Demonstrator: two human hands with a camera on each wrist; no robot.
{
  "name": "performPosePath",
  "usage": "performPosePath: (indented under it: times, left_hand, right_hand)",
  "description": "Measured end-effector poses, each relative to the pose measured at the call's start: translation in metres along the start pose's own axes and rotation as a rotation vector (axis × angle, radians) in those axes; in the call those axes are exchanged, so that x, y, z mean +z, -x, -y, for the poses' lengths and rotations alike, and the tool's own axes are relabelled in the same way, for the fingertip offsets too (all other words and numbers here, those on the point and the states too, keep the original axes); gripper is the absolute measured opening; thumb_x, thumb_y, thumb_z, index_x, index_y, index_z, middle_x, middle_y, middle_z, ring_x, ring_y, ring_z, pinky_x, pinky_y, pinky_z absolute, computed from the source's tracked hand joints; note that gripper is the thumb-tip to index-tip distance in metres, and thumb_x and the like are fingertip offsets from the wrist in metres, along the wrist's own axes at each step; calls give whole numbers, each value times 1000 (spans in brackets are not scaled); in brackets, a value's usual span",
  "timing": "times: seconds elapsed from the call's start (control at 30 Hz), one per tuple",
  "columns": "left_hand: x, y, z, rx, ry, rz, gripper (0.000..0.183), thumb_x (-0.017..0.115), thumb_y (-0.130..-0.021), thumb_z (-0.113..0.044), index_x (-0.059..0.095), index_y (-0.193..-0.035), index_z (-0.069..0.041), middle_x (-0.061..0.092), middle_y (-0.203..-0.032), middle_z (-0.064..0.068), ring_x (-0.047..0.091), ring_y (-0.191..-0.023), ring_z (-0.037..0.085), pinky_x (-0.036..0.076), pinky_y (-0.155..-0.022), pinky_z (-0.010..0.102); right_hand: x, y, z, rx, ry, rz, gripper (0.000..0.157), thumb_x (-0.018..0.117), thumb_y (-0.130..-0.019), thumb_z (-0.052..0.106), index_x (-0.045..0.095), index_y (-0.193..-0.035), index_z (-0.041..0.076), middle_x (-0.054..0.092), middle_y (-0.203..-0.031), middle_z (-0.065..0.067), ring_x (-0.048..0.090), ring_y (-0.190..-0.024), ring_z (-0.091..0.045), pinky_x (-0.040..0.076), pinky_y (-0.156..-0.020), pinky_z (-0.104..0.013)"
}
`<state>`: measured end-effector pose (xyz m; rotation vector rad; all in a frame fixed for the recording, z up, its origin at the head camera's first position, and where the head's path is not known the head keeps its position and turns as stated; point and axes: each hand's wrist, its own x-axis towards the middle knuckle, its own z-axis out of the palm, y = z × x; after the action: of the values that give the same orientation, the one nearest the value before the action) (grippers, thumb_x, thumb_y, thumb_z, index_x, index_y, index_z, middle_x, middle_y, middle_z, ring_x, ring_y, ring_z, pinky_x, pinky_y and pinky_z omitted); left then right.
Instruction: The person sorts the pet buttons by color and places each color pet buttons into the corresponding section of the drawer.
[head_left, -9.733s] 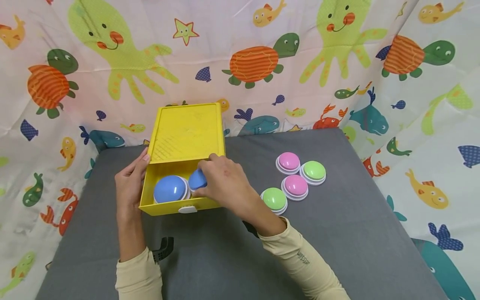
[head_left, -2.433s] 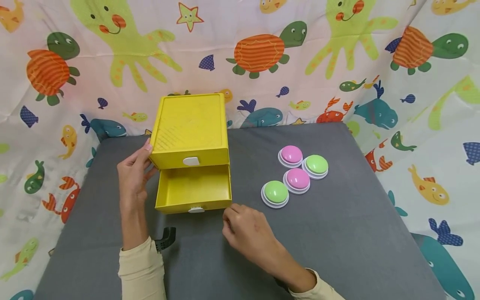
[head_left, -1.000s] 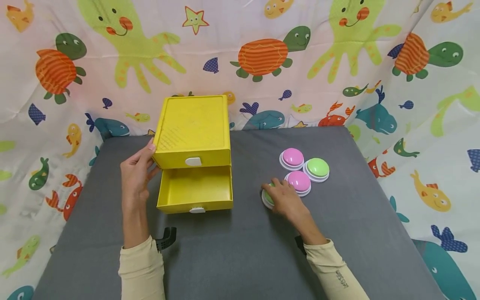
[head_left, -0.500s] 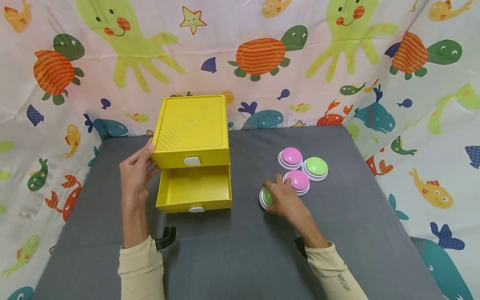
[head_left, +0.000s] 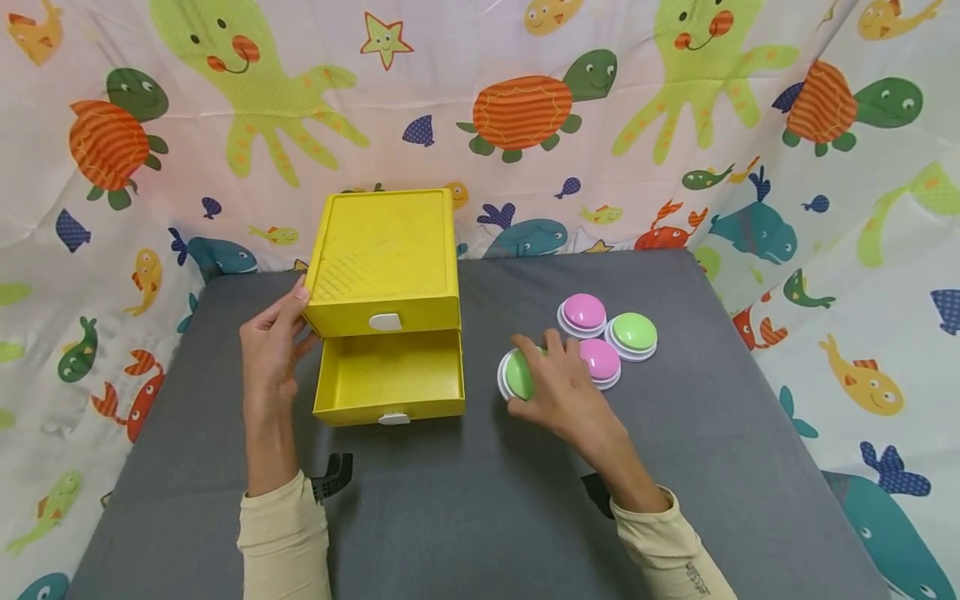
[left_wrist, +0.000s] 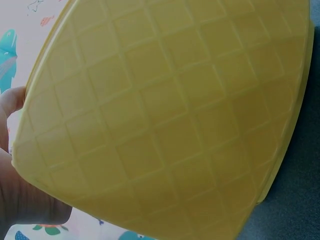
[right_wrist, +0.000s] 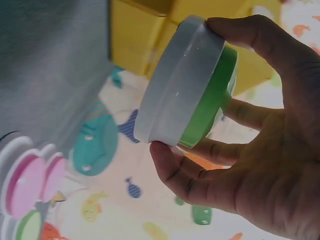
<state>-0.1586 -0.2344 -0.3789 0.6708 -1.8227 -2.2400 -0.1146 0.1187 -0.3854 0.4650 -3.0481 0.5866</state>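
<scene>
A yellow two-drawer unit (head_left: pixel 382 246) stands left of centre, its upper drawer pushed in and its lower drawer (head_left: pixel 390 367) pulled out with a bare floor. My left hand (head_left: pixel 270 342) grips the unit's front left corner, thumb at the top edge; the left wrist view is filled by the unit's latticed side (left_wrist: pixel 170 110). With fingertips and thumb, my right hand (head_left: pixel 570 392) holds a green push button (head_left: pixel 517 375) by its white base, lifted off the table. The right wrist view shows that button (right_wrist: pixel 180 90) tilted on edge, its green dome turned to the palm.
Two pink push buttons (head_left: pixel 583 312) and another green push button (head_left: pixel 633 335) lie close together on the grey table (head_left: pixel 720 417), right of the unit. A sea-animal curtain (head_left: pixel 420 50) hangs behind and along both sides.
Earlier the upper drawer stood out with blue buttons in it; now it is in and the lower one is out. My right hand has picked up the green button and tilted it leftward.
</scene>
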Motion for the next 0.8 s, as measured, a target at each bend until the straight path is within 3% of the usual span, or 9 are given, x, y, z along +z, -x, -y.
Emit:
performPosePath:
  times: [0.23,0.47,0.63,0.8]
  left_hand:
    - [1,1,0,4,6,6,47,80,-92,-43,73,-134,-23,67,-144,-13,71,-125,9,62,-78,17]
    - [2,1,2,19,43,43,47,81,-92,-39,72,-134,-20,65,-146,-11,75,-110,2,63,-79,18]
    - [1,2,2,16,36,31,47,80,-92,-40,72,-134,-21,65,-147,-12,74,-113,3,63,-78,18]
    - [1,2,2,24,31,18,47,81,-91,-41,73,-132,-19,65,-146,-12,74,-117,4,63,-78,19]
  right_hand:
    - [-17,2,29,-35,-52,-35,80,86,-76,29,54,-148,14,59,-124,-18,51,-111,-35,52,-82,-43]
    - [-21,-2,59,-119,-101,-5,72,85,-80,28,57,-146,18,57,-128,-15,47,-113,-32,51,-85,-40]
    - [-12,-14,86,-209,-129,26,71,84,-83,30,56,-147,17,58,-130,-16,47,-113,-31,49,-87,-40]
    - [12,-30,116,-305,-83,5,68,79,-89,38,54,-148,15,66,-129,-11,51,-106,-26,47,-85,-34]
